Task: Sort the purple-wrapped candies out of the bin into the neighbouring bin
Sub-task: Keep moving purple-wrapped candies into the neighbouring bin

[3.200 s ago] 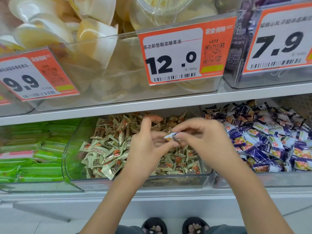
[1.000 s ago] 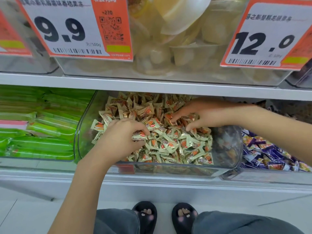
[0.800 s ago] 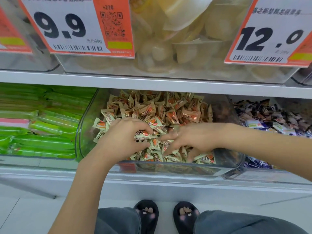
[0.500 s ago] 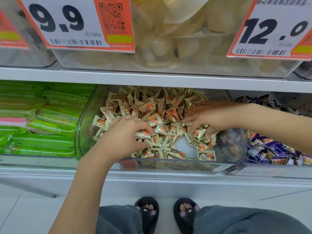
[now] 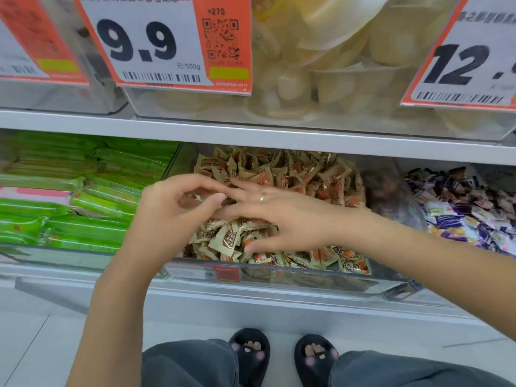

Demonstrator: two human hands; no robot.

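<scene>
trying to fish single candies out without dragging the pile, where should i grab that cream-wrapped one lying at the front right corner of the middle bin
Pinch the cream-wrapped candy by a crimped end of its wrapper, coming from above. It lies flat on top of the pile against the front wall of the middle bin, so a sideways approach is blocked. The right hand, spread flat on the pile, is nearest.

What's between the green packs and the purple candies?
Head view: a clear bin of beige candies, with both hands in it.
</scene>
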